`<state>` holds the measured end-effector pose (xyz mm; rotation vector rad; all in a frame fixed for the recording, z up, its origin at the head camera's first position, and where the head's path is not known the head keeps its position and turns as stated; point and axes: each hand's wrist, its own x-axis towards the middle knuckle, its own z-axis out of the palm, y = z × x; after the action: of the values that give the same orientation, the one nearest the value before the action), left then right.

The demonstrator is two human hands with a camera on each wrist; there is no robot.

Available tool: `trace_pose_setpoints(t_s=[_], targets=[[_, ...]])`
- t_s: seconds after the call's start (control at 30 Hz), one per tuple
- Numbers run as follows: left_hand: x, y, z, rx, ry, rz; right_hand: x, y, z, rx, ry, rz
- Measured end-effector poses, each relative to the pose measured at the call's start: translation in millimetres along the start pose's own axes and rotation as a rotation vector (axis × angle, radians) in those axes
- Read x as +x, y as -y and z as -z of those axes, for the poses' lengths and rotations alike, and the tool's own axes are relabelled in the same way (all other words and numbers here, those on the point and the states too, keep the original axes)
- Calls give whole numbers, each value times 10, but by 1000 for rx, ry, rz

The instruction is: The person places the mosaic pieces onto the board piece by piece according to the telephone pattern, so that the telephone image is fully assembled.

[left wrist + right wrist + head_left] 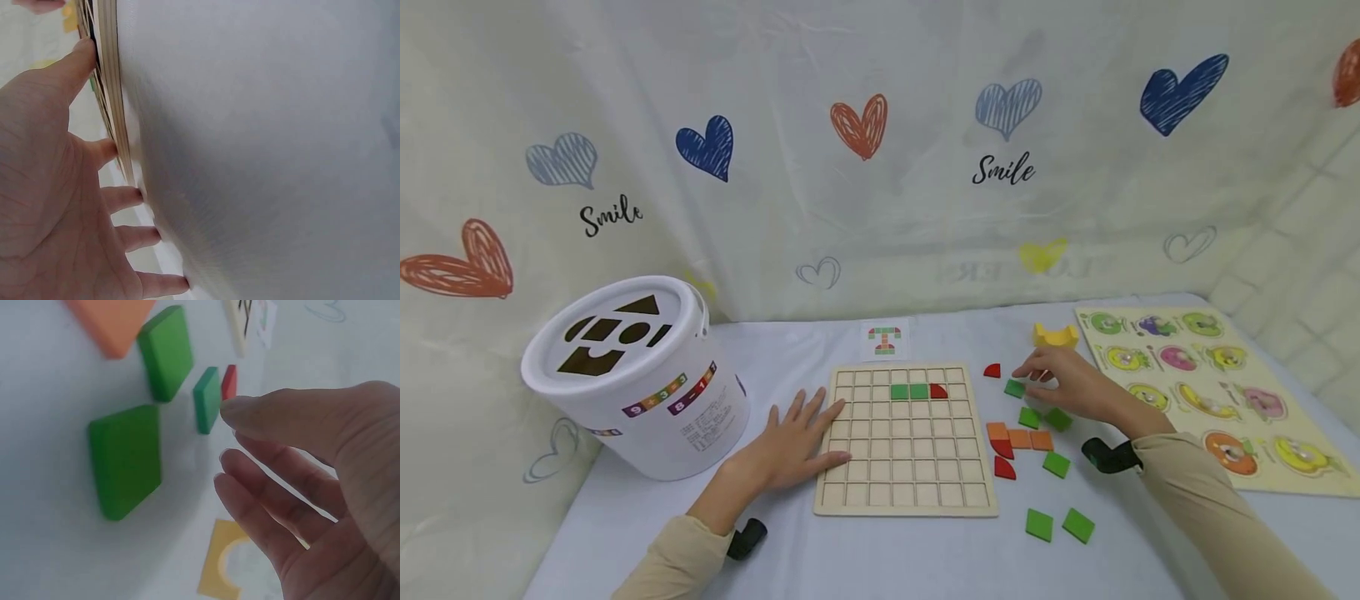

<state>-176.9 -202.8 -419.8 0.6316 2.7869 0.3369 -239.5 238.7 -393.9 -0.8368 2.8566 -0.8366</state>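
A wooden grid board [906, 483] lies on the table, with two green square tiles [909, 392] and a red quarter-round tile [938, 391] side by side in its cells. Spread on the board's left edge and the cloth, my left hand [793, 446] has its thumb and index finger touching the board. My right hand [1067, 383] hovers beside a loose green tile [1014, 388]. In the right wrist view, that tile [207, 400] stands just past the thumb tip, and a gap separates thumb and fingers. Whether the thumb touches it, I cannot tell.
Loose green, orange [1019, 439] and red tiles [1003, 468] lie right of the board. Behind it is a pattern card [884, 340]. A white bucket [647, 425] stands left; a yellow arch block [1056, 335] and a fruit puzzle board [1195, 392] are at right.
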Motion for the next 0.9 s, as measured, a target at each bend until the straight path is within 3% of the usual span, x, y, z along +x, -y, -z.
trace_pose_setpoints(t_s=[0.1, 0.37, 0.73, 0.9], targets=[[-1, -2, 4, 8, -4, 2, -19, -34, -10, 24, 1, -16], [-7, -17, 25, 16, -4, 8, 53, -45, -59, 34, -10, 45], [-4, -7, -4, 14, 0, 9, 118, -25, -99, 20, 26, -17], [-1, -9, -11, 15, 0, 9, 127, -27, -114, 32, 51, -85]])
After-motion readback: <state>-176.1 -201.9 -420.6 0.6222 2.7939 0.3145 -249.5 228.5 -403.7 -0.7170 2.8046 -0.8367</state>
